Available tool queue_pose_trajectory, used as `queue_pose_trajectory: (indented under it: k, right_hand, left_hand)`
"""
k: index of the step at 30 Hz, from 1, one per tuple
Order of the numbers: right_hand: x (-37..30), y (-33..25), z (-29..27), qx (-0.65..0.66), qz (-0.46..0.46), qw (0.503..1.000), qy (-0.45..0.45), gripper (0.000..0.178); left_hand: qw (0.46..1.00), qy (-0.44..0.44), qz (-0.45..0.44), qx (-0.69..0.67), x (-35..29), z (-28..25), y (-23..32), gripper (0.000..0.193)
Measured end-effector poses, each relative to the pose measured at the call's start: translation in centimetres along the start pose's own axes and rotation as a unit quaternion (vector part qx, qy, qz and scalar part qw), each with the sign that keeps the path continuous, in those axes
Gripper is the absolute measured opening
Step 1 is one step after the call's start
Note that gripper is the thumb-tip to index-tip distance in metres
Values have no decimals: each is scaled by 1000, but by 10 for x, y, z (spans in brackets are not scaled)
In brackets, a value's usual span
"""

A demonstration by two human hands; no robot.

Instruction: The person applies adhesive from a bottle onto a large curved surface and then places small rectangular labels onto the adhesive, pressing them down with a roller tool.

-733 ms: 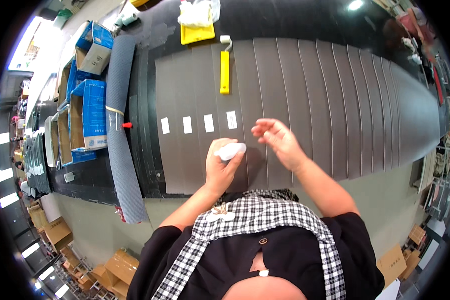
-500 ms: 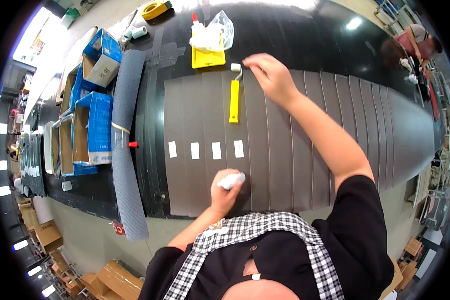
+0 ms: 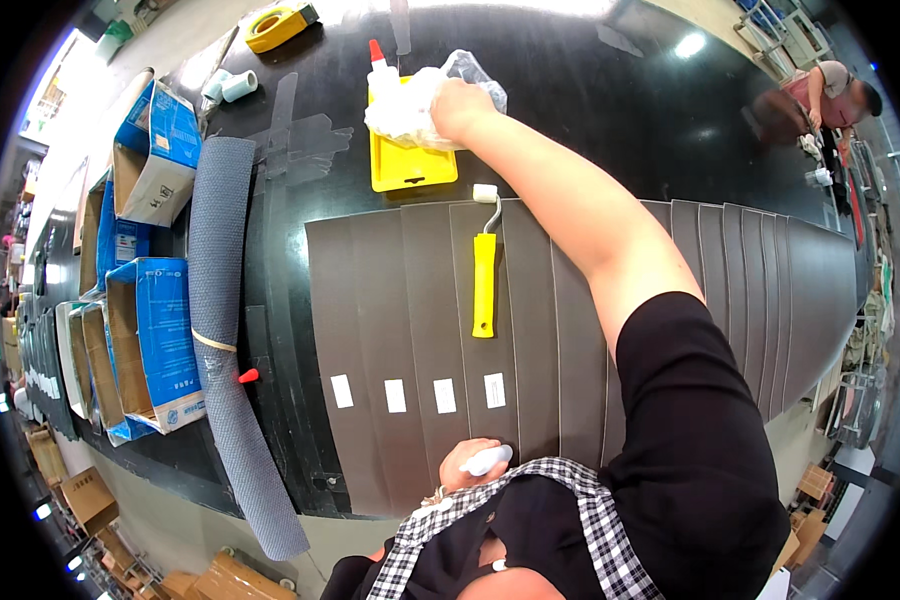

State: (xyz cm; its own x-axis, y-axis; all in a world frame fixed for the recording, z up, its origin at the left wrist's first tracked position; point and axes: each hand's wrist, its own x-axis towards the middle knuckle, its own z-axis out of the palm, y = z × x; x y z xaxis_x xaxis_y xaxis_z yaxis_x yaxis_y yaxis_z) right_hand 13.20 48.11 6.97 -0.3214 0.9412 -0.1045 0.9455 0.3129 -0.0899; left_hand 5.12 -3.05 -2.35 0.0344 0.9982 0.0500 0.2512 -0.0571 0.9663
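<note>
My left hand [image 3: 460, 465] is low in front of my body, its fingers wrapped around a white plastic bottle [image 3: 487, 460]. Reaching far forward, my right hand [image 3: 460, 108] presses into a crumpled white plastic bag [image 3: 398, 112] on a yellow tray [image 3: 415, 176]; its fingertips are hidden there. A bottle with a red tip [image 3: 376, 52] stands beside the bag. Below the tray, a small roller with a yellow handle [image 3: 484, 285] lies on overlapping dark grey-brown sheets [image 3: 380, 290]. White labels [image 3: 495, 391] sit in a row on the left sheets.
A grey textured roll [image 3: 218, 230] tied with a band lies at the left, a red cap [image 3: 248, 376] beside it. Blue cardboard boxes [image 3: 163, 310] stand further left. Yellow tape [image 3: 278, 28] is at the far edge. Another person [image 3: 822, 95] works at the far right.
My right hand has moved forward and left, from above the roller to the bag on the tray. The left hand keeps the bottle, now closer to my body. The whole view has shifted.
</note>
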Motion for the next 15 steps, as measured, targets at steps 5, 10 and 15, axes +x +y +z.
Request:
queue_pose_trajectory:
  k: [5,10,15]
  right_hand:
    - [10,10,1,27,-14,999,-40,28]
    - [12,28,24,94,-51,992,68,24]
    - [-13,35,6,149,-80,976,137,21]
  left_hand:
    - [998,-57,-2,12,1,-9,0,33]
    - [1000,-20,8,-9,6,-5,8,33]
    - [1000,3,-10,-19,1,-1,6,31]
